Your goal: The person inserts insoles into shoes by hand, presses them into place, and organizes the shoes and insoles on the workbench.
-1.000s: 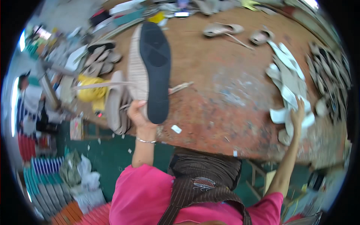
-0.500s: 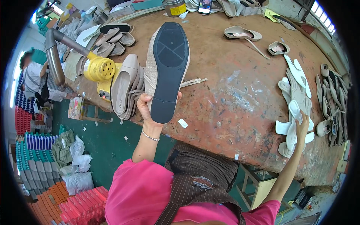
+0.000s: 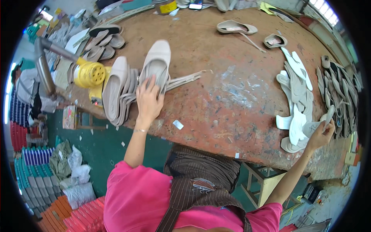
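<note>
My left hand (image 3: 150, 102) grips a beige pointed flat shoe (image 3: 158, 54) at its heel end, the fingers reaching into the opening. The shoe's inside faces up and its toe points away from me. Just left of it, more beige shoes (image 3: 116, 83) stand packed side by side, with straps (image 3: 189, 79) trailing out to the right. My right hand (image 3: 321, 135) pinches a pale insole (image 3: 327, 115) at the right side of the table. Beside that hand lies a loose pile of white and grey insoles (image 3: 299, 98).
The worktable (image 3: 201, 120) is brown and stained. A yellow blower-like device with a metal pipe (image 3: 89, 74) stands left. Beige shoe parts (image 3: 340, 92) are heaped far right. Two unfinished shoes (image 3: 236, 28) lie at the back, near a tin (image 3: 166, 7). A person (image 3: 29, 89) is at far left.
The shoe in my left hand has turned from showing its black sole to showing its inside, and is lower. My right hand has moved right from the pile with an insole.
</note>
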`<state>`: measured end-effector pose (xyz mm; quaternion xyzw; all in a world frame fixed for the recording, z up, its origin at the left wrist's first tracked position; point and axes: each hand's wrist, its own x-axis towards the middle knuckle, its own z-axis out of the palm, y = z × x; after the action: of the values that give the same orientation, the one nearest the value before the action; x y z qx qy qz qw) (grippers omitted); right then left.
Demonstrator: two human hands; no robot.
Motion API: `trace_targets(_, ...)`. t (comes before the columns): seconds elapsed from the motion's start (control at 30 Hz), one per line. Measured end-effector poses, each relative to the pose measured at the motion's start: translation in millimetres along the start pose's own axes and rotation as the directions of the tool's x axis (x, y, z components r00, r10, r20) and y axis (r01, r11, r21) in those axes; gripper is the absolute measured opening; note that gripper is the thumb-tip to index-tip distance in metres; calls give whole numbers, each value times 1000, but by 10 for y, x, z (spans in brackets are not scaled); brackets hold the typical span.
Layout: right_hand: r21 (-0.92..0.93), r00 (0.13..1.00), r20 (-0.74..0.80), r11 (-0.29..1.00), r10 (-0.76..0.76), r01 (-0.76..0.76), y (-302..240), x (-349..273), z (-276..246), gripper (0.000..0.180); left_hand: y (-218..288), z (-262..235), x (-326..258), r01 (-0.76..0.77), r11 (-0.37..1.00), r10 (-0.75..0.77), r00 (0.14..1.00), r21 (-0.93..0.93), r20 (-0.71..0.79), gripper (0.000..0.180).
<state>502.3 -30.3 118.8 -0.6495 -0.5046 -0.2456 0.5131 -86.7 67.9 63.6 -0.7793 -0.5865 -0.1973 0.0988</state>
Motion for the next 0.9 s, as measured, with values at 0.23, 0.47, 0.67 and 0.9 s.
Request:
trace_targets(0.23, 345, 891, 125, 823, 436, -451, -871, -104, -116, 19, 109, 86, -534, 223, 975, -221, 970, 7, -98, 36)
trace_targets(0.47, 545, 474, 689, 39, 549, -837, -917, -583, 244, 60, -115, 349, -575, 401, 916, -392, 876, -27, -283, 38)
trace_targets(0.67, 364, 221, 888, -325, 403, -873, -662, -1202, 337, 56, 337, 174, -284, 387, 885, -292, 894, 257, -341, 60)
trace_targets(0.9, 168, 82, 934, -224, 347, -960, -793, -1543, 509, 46, 2158, 715, 1949, -347, 803, 322, 937, -485, -137, 51)
